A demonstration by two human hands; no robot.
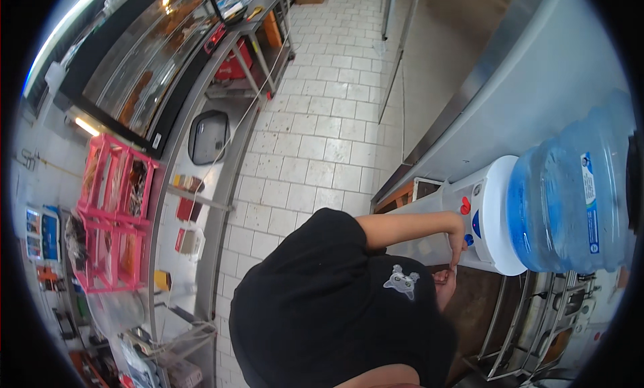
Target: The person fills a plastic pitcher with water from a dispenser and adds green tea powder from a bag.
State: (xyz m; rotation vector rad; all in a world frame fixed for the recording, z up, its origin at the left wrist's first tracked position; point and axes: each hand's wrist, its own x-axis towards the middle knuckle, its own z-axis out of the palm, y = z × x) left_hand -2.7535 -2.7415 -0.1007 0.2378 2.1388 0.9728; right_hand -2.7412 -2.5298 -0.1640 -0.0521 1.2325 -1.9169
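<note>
Right hand: fingers pressing blue tap of white water dispenser.
Left hand: beneath tap; grip state cannot be told.
Technique: press steadily, keep receiving hand centred under tap.
Bottle: blue, mounted.

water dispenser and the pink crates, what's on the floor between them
Head view: mostly bare white tiled floor, plus the person's black shirt. The water dispenser stands right, the pink crates left.
</note>
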